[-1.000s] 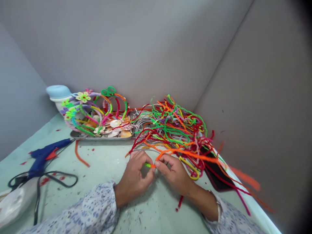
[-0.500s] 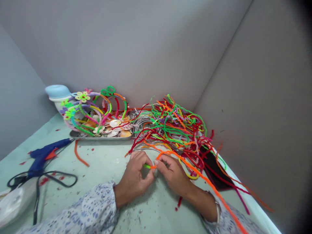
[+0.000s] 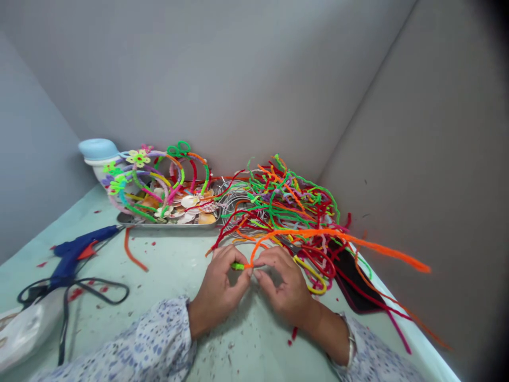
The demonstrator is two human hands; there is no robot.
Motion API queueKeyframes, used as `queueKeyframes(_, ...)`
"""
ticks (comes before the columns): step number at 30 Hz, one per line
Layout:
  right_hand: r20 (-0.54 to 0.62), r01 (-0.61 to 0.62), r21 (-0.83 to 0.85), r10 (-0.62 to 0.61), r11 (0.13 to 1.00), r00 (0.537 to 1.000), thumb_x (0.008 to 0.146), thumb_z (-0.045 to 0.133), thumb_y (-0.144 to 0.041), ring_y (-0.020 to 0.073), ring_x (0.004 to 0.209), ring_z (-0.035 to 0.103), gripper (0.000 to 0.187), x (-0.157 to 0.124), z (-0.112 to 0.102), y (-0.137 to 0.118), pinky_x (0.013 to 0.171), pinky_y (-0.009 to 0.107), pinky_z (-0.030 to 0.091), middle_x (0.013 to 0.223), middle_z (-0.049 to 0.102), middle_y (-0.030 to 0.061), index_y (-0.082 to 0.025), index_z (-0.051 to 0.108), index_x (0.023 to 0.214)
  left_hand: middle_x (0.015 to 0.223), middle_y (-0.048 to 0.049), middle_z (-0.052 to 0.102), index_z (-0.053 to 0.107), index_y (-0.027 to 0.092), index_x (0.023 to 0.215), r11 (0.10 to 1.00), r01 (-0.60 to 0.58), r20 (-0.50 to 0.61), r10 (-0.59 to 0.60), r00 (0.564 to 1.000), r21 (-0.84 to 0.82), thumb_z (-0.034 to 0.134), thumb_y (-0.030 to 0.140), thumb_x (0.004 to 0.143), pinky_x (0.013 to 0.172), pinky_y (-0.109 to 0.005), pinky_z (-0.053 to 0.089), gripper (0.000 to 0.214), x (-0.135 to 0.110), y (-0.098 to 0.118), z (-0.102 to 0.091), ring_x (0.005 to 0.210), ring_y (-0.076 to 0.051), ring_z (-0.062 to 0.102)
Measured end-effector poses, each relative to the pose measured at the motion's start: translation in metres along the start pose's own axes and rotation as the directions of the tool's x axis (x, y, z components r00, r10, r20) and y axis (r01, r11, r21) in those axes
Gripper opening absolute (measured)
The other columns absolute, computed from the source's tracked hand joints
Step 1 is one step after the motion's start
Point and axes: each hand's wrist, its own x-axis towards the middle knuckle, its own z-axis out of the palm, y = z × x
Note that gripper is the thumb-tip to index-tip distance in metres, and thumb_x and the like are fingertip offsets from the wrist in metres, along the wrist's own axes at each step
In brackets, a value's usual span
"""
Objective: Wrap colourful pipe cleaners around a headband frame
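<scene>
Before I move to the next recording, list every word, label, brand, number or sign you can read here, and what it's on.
No readable text.
Orange fuzzy stem: no lettering.
Blue glue gun: none legible.
White container with light-blue top: none visible.
Dark flat phone-like object: none legible, partly covered.
Translucent white item, lower left: brownish marks, too blurred to tell whether they are print.
</scene>
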Motion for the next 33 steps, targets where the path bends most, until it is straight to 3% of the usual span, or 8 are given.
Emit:
queueKeyframes(7, 0.012, 0.048, -0.083, -0.047, 0.995, 0.999, 0.085, 0.059, -0.013, 0.0195, 0.088, 0.058, 0.02, -0.0001, 0.0001, 0.0032, 0.082, 0.038, 0.043, 0.092, 0.066, 0.0024, -0.024, 0.059, 0.102, 0.083, -0.0011, 0.054, 0.053, 0.019, 0.085, 0.998, -0.041, 0.031, 0.043, 0.999, -0.046, 0.049, 0.023, 0.089, 0.077, -0.033, 0.036, 0.007, -0.001, 0.0013, -0.0045, 0.084, -0.019, 0.05)
queueKeyframes(14, -0.017, 0.034, -0.116, -0.036, 0.993, 0.999, 0.086, 0.06, -0.015, 0.0191, 0.086, 0.059, 0.015, 0.0003, 0.0018, 0.0022, 0.081, 0.037, 0.042, 0.09, 0.066, 0.0023, -0.023, 0.059, 0.099, 0.082, -0.0016, 0.054, 0.053, 0.019, 0.084, 0.999, -0.036, 0.024, 0.037, 0.999, -0.038, 0.047, 0.021, 0.089, 0.077, -0.033, 0.036, 0.009, -0.0013, 0.0041, -0.0046, 0.082, -0.019, 0.05)
queueKeyframes(25, 0.041, -0.005, -0.143, 0.011, 0.99, 0.999, 0.088, 0.05, -0.015, 0.0209, 0.082, 0.056, 0.008, -0.0001, 0.0016, 0.0019, 0.076, 0.037, 0.041, 0.086, 0.062, 0.0056, -0.019, 0.056, 0.092, 0.081, -0.0024, 0.054, 0.053, 0.018, 0.084, 0.997, -0.078, 0.037, 0.078, 0.996, -0.009, 0.046, 0.024, 0.092, 0.078, -0.034, 0.036, 0.012, -0.0019, 0.0054, -0.0043, 0.081, -0.019, 0.05)
queueKeyframes(33, 0.07, -0.075, -0.055, 0.079, 0.996, 0.994, 0.09, 0.05, -0.019, 0.0205, 0.084, 0.054, 0.007, 0.0022, -0.0016, 0.0004, 0.077, 0.036, 0.041, 0.086, 0.059, 0.0047, -0.02, 0.056, 0.091, 0.082, -0.0028, 0.055, 0.053, 0.019, 0.085, 0.997, -0.074, 0.032, 0.073, 0.997, 0.005, 0.045, 0.025, 0.092, 0.079, -0.034, 0.037, 0.012, -0.0021, 0.0043, -0.0043, 0.082, -0.019, 0.05)
